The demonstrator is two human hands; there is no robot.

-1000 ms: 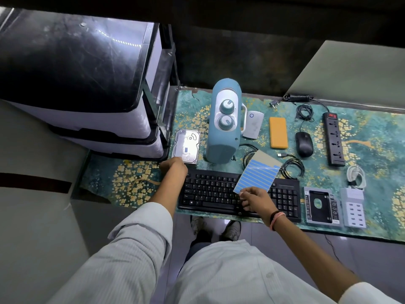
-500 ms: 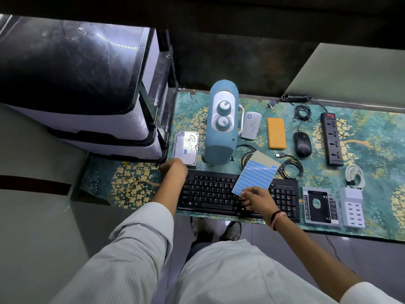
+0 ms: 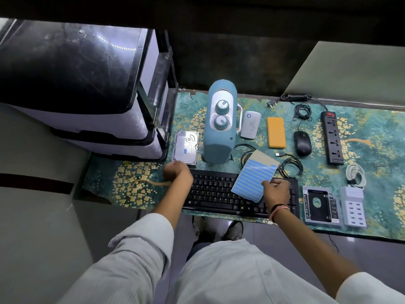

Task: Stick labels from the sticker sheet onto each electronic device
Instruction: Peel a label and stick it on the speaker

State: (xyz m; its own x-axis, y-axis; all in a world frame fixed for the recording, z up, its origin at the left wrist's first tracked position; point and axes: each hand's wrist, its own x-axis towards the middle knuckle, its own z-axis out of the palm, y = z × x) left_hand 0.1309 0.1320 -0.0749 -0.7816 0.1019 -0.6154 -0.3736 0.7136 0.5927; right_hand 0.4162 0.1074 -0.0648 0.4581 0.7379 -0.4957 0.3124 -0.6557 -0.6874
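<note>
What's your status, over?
Right hand holds blue striped sticker sheet over black keyboard. Left hand curled by silver hard drive. Nothing blocking.

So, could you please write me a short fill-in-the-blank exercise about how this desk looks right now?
1. The right hand holds the sticker sheet above the black ____.
2. The left hand is beside the near edge of the ____ drive.
3. The computer mouse lies between the power strip and the ____ power bank.

Missing words: keyboard; hard; orange

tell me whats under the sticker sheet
The sticker sheet, held by the right hand, hangs over the keyboard. The keys and cable beneath it are partly covered.
</note>
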